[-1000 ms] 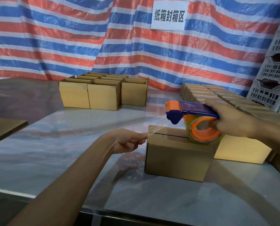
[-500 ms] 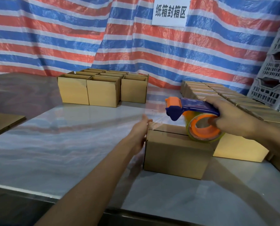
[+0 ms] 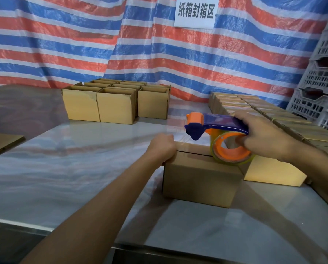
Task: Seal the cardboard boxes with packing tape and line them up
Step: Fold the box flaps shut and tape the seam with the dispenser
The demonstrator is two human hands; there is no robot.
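At 5 o'clock on the bench: one closed box.
Left hand: fingers curled over the box's 9 o'clock top edge, gripping it.
Right hand: wrapped round the dispenser, whose roll rests on the box top.
Open boxes: 11 o'clock.
Closed rows: 2 o'clock.

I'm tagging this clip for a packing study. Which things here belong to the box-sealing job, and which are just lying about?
In the job: box being taped, left hand gripping its edge, tape dispenser in the right hand, open boxes at the back, closed boxes lined up at right.
Lying about: grey crates, flat cardboard at far left, paper sign, striped tarp.
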